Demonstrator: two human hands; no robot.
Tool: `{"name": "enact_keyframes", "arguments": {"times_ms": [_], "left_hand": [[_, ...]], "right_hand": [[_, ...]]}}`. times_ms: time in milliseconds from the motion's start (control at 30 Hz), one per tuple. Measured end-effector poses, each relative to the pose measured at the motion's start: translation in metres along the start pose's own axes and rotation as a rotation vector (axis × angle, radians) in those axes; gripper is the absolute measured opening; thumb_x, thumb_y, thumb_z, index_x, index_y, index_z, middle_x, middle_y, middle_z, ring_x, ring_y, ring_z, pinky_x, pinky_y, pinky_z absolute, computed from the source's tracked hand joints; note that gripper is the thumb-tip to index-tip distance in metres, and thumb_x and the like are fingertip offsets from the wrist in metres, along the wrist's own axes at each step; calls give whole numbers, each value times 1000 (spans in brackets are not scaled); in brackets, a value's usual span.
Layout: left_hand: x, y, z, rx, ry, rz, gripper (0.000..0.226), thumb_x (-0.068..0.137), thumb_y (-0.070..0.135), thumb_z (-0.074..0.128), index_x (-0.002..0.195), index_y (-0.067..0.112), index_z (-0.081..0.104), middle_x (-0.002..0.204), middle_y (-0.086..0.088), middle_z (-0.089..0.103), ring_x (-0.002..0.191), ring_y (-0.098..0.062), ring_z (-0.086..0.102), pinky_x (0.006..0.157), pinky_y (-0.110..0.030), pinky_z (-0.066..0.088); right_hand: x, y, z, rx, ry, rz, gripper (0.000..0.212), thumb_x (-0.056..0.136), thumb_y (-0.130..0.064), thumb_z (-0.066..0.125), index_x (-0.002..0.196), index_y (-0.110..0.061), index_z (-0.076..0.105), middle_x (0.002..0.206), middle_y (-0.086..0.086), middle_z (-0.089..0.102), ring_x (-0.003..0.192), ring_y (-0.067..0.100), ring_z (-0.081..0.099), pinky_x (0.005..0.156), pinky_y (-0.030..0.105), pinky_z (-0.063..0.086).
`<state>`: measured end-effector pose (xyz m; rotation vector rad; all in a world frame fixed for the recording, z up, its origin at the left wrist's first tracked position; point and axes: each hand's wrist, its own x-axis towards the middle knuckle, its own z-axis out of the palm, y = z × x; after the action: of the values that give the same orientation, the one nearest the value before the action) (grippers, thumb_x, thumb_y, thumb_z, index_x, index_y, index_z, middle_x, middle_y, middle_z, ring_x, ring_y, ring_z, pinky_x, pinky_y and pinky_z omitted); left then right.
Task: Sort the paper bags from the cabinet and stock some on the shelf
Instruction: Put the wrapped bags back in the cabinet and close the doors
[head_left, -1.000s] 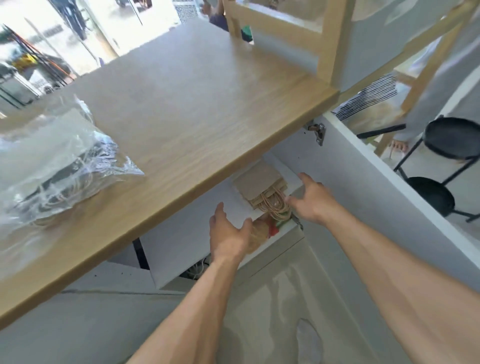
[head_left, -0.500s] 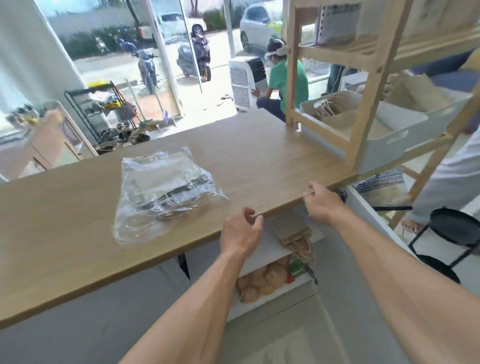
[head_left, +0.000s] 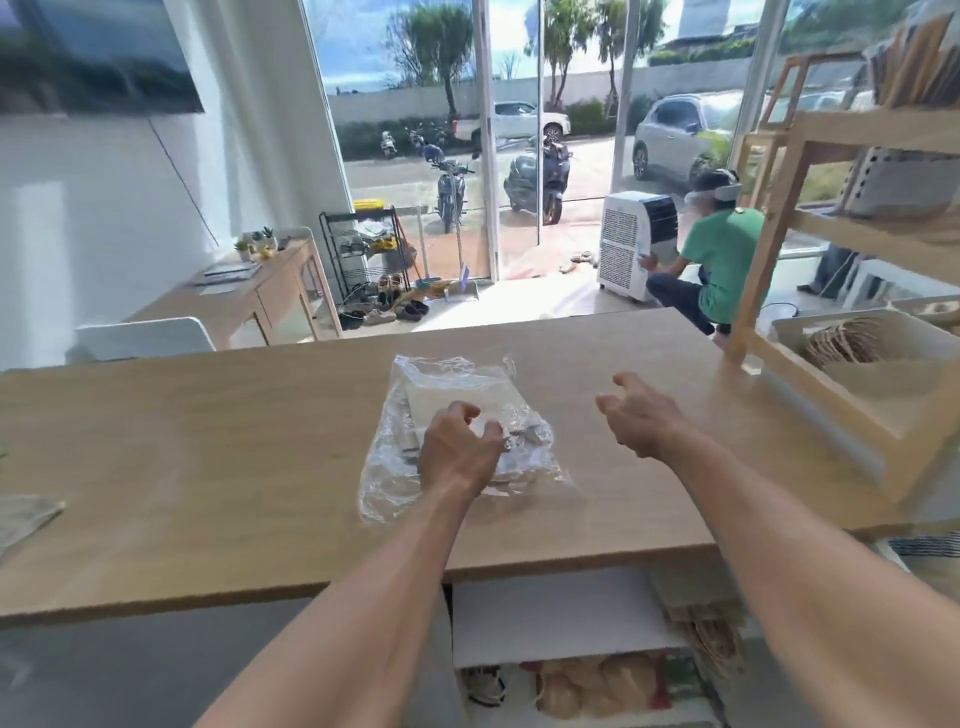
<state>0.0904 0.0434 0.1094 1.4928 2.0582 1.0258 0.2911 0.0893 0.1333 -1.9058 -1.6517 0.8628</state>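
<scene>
Clear plastic pack (head_left: 447, 384) lies mid-worktop (head_left: 208, 441), toward the front edge. On it sits the left hand (head_left: 457, 452), fingers curled into the film; whether it truly grips, I cannot tell. Beside it hovers the right hand (head_left: 639, 415), fingers loosely spread. Brown paper bags (head_left: 706, 623) sit in the cabinet (head_left: 545, 613) below the front edge.

bright daylight floods through the glass front (head_left: 519, 130); edges bend and smear; glare on plastic wrap (head_left: 457, 431).

left hand (head_left: 458, 453) now over plastic packet (head_left: 451, 385), right hand (head_left: 640, 422) above countertop (head_left: 208, 441)
</scene>
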Motion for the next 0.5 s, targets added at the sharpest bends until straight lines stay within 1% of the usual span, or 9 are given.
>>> {"name": "enact_keyframes", "arguments": {"times_ms": [133,267,367,400,433,467,500], "left_hand": [[41,-17,1,38,65,-95,40,94,34,59,131,19,56,135,-2,58,117,-21,57,85,-27,39],[85,-36,9,123,107,-205,48,92,38,59,136,20,51,141,-4,55,122,-26,57,99,-35,43],[111,-52,19,176,118,-266,53,91,39,59,139,20,48,144,-4,53,124,-28,55,101,-38,43],[118,-58,22,194,125,-283,54,91,39,60,140,20,47,143,-5,53,124,-29,55,101,-38,42],[123,-64,24,213,129,-299,56,90,39,60,140,20,46,143,-5,52,124,-30,54,101,-40,42],[129,-70,26,239,128,-325,58,89,41,60,141,20,45,142,-6,51,123,-31,53,103,-42,42],[134,-76,28,268,120,-362,62,88,43,60,143,20,43,142,-7,50,123,-32,53,104,-45,41]], "right_hand": [[52,-18,22,-23,-90,-38,57,96,-36,42,148,-19,26,144,20,43,125,37,47,100,44,44],[103,-25,47,-39,-190,-54,60,96,-37,43,150,-19,23,149,20,37,129,38,42,104,47,42],[135,-23,67,-57,-255,-54,62,95,-39,43,150,-20,21,150,20,36,129,38,42,104,48,42],[144,-21,73,-60,-273,-52,63,95,-40,43,151,-20,21,150,20,36,128,38,43,102,48,44],[151,-19,79,-57,-287,-50,63,95,-40,43,150,-20,21,150,19,36,125,36,45,96,47,48],[158,-16,86,-47,-302,-50,63,96,-40,43,150,-19,21,149,18,37,119,33,49,85,42,52],[165,-13,93,-35,-320,-47,63,96,-39,44,150,-18,22,147,18,39,111,30,51,73,35,52]]}}
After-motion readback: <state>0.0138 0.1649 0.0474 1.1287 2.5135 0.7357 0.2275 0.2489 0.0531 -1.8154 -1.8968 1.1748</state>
